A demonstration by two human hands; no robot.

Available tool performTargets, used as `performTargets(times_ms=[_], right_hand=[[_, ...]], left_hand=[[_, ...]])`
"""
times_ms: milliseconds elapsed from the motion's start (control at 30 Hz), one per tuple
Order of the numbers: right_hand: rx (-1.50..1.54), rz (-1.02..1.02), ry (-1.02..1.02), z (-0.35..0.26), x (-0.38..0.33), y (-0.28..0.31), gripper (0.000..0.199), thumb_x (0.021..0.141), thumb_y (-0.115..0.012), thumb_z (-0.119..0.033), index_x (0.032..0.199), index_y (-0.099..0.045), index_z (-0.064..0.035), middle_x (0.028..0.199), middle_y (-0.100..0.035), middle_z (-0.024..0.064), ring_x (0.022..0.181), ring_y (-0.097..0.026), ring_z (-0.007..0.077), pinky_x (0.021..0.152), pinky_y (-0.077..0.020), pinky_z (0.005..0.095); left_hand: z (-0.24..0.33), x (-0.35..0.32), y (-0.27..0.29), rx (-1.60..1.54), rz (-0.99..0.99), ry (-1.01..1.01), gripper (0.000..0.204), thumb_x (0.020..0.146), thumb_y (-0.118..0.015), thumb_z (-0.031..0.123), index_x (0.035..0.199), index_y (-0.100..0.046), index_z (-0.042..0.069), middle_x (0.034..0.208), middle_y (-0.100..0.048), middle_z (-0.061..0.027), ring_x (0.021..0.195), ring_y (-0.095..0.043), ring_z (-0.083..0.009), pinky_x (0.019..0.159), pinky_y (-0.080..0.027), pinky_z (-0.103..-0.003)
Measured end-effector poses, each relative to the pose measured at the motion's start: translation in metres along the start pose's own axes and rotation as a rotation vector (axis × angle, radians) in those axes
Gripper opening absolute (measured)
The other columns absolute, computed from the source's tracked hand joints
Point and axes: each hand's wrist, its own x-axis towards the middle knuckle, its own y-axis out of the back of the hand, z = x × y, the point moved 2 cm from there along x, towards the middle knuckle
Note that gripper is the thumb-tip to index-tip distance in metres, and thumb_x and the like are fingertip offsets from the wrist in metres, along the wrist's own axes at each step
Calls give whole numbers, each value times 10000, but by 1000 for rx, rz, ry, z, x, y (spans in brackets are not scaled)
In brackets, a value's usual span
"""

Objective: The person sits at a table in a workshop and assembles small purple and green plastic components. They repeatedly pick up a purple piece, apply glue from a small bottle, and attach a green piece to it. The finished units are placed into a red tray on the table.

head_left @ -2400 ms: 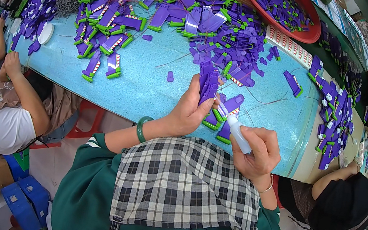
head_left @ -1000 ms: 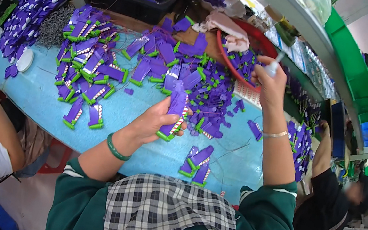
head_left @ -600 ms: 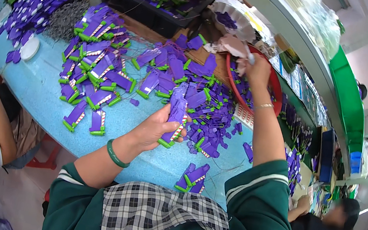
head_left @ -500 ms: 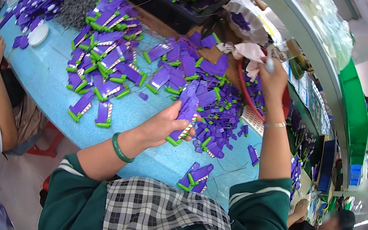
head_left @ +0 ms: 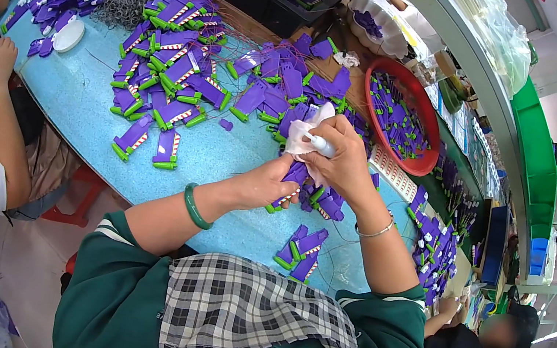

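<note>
Left hand [head_left: 267,185]: closed on 1 purple part [head_left: 293,174], long axis pointing up-right. Right hand [head_left: 341,164]: just above, gripping white bottle [head_left: 319,144], possibly with cloth [head_left: 307,127].

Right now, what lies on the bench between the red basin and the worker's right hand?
In the head view, a small white ribbed tray lies between the red basin and the right hand, with loose purple parts on the bench.
</note>
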Motion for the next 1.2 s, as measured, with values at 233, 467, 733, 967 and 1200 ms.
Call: performTargets(times_ms=[233, 467, 733, 967, 1200], right_hand=[[-121, 232, 35, 2, -8, -7, 227, 662, -781, -68, 786, -598, -16, 769, -543, 115, 686, -583, 316, 599, -477, 371], [467, 538, -336, 32, -12, 31, 138, 811, -686, -1, 784, -555, -36, 696, -624, 17, 594, -588, 70, 508, -454, 212], [-28, 149, -43, -30, -48, -6, 375, 654, -746, -4, 1011, -649, -64, 895, -632, 87, 781, -641, 216, 658, -511, 313], [-250, 493, -113, 7, -41, 11, 175, 673, -720, 24, 814, -630, -27, 724, -587, 86, 613, -599, 220, 552, -476, 318], [-34, 239, -103, -34, -63, 9, 178, 688, -712, 6, 847, -637, -23, 755, -618, 40, 682, -605, 129, 593, -466, 272]], left_hand=[[11, -6, -5, 274, 18, -14, 386, 884, -464, 27, 1246, -331, 23, 848, -559, -84, 682, -563, -137, 599, -486, -280], [5, -3, -8, -59, -98, -57, 425, 888, -504, 25, 1280, -339, 47, 968, -534, -67, 756, -551, -119, 642, -488, -266], [-4, 0, -5, 17, -71, -181, 411, 910, -538, 89, 1285, -375, 56, 927, -570, -56, 732, -555, -109, 625, -475, -256], [3, -5, -9, -216, -178, -117, 396, 904, -553, 91, 1259, -381, 60, 892, -557, -48, 722, -547, -100, 619, -472, -247], [-2, -1, -18, 110, -34, -358, 525, 899, -530, 46, 1370, -299, 62, 966, -537, -61, 781, -554, -121, 676, -488, -272]])
